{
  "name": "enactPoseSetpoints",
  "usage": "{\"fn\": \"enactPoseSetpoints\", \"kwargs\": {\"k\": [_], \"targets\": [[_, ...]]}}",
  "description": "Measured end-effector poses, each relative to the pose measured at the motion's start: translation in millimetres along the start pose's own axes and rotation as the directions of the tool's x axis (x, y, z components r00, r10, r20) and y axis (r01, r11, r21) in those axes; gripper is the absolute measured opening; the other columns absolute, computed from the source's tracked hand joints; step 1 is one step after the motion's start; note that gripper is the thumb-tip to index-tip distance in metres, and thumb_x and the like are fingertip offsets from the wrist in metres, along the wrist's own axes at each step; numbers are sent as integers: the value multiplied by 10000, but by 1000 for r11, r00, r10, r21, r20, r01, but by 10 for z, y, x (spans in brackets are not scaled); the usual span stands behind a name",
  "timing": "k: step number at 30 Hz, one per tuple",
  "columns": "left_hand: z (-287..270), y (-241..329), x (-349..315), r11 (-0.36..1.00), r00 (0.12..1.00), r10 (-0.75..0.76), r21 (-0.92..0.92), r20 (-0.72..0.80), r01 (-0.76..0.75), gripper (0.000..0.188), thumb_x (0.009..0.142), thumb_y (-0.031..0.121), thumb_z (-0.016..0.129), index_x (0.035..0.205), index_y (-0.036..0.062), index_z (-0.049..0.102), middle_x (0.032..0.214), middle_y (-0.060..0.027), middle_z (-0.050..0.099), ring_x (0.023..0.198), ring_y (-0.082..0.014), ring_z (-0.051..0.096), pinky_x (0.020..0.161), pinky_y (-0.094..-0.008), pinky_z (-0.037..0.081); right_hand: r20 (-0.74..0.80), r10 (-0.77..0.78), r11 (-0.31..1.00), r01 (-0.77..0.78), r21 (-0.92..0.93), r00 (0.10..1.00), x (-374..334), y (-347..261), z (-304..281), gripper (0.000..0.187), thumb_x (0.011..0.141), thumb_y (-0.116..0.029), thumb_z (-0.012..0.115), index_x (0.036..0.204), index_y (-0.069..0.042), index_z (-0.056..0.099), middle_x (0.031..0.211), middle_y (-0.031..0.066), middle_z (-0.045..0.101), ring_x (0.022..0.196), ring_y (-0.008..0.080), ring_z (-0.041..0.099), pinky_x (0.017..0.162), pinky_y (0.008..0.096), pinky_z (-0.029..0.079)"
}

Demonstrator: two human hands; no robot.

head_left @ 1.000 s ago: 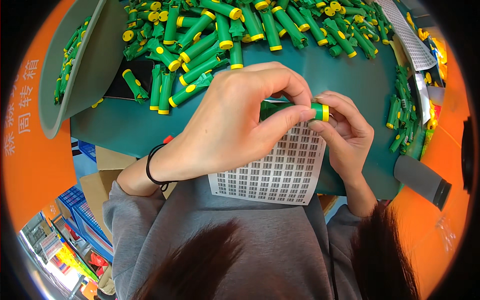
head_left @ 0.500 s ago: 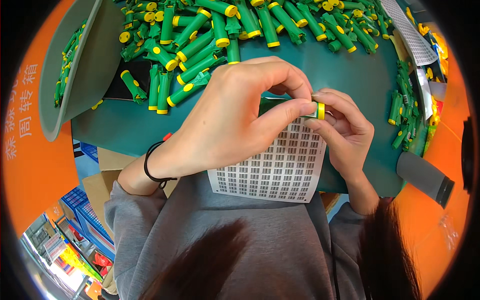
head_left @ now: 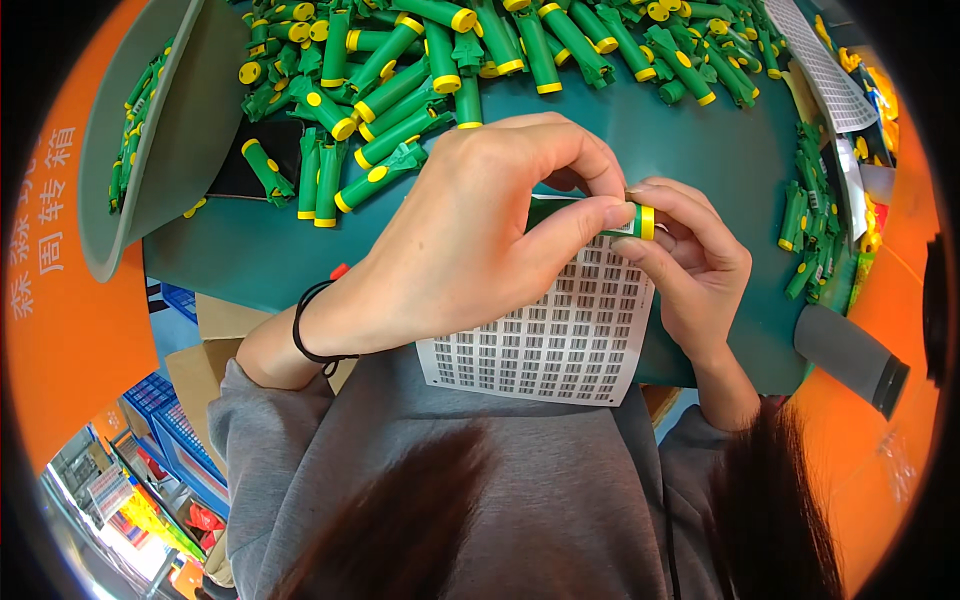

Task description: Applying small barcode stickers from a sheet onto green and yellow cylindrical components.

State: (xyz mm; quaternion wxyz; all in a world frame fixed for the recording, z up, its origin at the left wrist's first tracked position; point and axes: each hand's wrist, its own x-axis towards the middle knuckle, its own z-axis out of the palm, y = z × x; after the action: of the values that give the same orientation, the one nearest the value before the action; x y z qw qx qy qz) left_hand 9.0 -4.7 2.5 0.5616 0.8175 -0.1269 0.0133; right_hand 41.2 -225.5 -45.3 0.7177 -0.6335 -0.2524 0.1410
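Hands together over the label sheet (head_left: 560,325): left hand (head_left: 470,240) and right hand (head_left: 695,265) both pinch one green tube (head_left: 600,218); thumb pressure looks best kept flat so its small label seats smoothly.

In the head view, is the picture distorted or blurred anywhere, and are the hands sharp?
Head view: strong fisheye bending, with a black rim at the corners; the teal table edge curves. Light is even and soft, no hard glare. The left hand, right hand and the green tube they hold are sharp; the dark hair at the bottom is blurred.
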Motion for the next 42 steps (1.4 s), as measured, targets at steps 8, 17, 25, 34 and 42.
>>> {"fn": "enactPoseSetpoints", "kwargs": {"k": [8,17,25,34,42], "targets": [[13,-7,-17,956,974,-207,-193,97,222,103,964,104,692,1000,10,669,907,-41,688,840,-81,638,725,-236,496,0,25,998,-25,54,1000,-15,-2,-4,429,806,122,751,1219,71,646,1277,175,597,1170,241,621,1011,353,536],[-24,-129,38,822,828,-321,-298,459,485,334,1065,314,557,1109,7,681,764,13,592,703,-50,503,629,-227,417,186,-69,989,91,-112,980,1,96,-142,478,906,-19,696,1357,43,550,1278,143,599,1161,224,603,999,347,483],[475,-107,-191,986,952,147,41,270,-164,303,933,117,679,1191,-19,599,963,-190,594,872,-348,622,750,-443,506,50,22,989,-29,143,999,273,-12,128,1041,957,-789,84,1575,33,243,1492,188,443,1397,283,390,1181,422,226],[493,-59,-111,980,944,-59,-159,323,116,204,955,106,637,1122,-11,642,941,-171,663,837,-343,655,741,-419,518,275,131,843,-253,474,952,187,-12,152,1032,954,-784,50,1586,16,215,1503,220,430,1415,331,390,1197,477,238],[-1962,62,-761,665,446,393,583,-804,467,268,1024,172,570,1155,6,736,1125,-96,746,1075,-172,677,892,-319,532,281,-233,913,110,393,931,-147,-553,225,785,958,-801,232,949,-175,706,1260,139,557,1138,359,507,1070,557,322]]}}
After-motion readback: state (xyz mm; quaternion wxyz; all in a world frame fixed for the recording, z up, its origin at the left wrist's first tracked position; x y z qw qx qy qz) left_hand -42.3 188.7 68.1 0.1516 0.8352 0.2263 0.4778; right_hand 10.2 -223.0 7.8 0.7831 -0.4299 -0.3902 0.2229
